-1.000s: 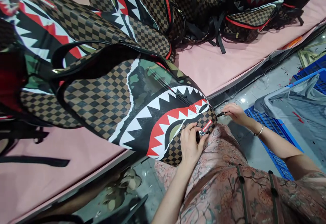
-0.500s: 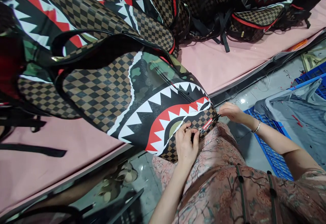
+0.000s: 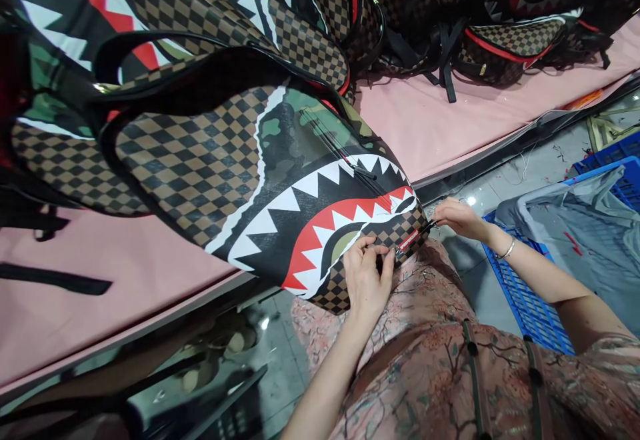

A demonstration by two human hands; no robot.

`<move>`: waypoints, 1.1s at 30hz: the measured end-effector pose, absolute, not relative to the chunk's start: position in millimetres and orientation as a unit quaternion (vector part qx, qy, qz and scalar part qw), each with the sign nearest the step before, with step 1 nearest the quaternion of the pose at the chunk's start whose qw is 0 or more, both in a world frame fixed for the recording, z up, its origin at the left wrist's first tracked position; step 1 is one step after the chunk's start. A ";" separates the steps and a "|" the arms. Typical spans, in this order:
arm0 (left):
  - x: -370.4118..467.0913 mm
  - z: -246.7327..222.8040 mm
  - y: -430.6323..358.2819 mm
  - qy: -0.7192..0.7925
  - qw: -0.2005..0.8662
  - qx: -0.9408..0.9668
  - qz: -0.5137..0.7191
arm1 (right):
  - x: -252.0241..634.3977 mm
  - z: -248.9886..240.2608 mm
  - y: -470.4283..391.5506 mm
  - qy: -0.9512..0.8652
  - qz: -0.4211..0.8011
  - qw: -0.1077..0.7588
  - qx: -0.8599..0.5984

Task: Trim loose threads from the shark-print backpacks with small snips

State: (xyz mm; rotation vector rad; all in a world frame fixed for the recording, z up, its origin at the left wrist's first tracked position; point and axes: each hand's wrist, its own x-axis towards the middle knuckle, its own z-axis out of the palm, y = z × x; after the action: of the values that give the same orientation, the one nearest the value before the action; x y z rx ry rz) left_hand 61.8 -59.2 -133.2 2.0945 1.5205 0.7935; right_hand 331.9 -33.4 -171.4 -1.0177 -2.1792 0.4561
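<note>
My left hand (image 3: 367,277) lies on the low end of the bag (image 3: 195,160), the wrist coming in from below. Its thumb and forefinger are drawn close together at a shiny bit (image 3: 399,252) beside the red label (image 3: 409,240); whether they truly nip it, I cannot tell. The other fingers curl against the checks, and I judge their weight helps steady the bag.

Just beyond, past the label, my right hand (image 3: 459,219) has its fingertips closed on a slim dark piece (image 3: 429,226) that reaches to the bag's edge. Too small to say what it is. Coming in from the side, this hand leaves the label uncovered, which likely gives me a plain view of it.

The bag slopes away from my fingers, mouth gaping at the far end, its bulk on the pink table (image 3: 445,127) and its near end overhanging toward my dress (image 3: 430,280). I think it is set so to bring that end within easy reach of both hands. More bags (image 3: 305,33) lie heaped beyond it, and below my right wrist stands a blue crate (image 3: 530,300).
</note>
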 end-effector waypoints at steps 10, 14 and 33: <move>67.0 -130.9 -53.9 0.553 0.258 0.742 0.277 | 311.9 -149.1 -30.3 -0.873 0.161 0.283 -0.363; 65.5 -130.7 -54.1 0.547 0.271 0.739 0.285 | 299.4 -138.7 -33.0 -0.888 0.126 0.251 -0.363; 64.4 -131.7 -45.3 0.530 0.256 0.756 0.286 | 262.6 -159.5 -96.0 -0.774 0.110 0.290 -0.553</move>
State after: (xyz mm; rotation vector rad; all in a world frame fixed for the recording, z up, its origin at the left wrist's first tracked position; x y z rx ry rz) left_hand 64.4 -45.3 -131.7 2.0517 1.4396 0.7758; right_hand 262.6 -96.0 -159.5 -1.4755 -2.0640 0.2926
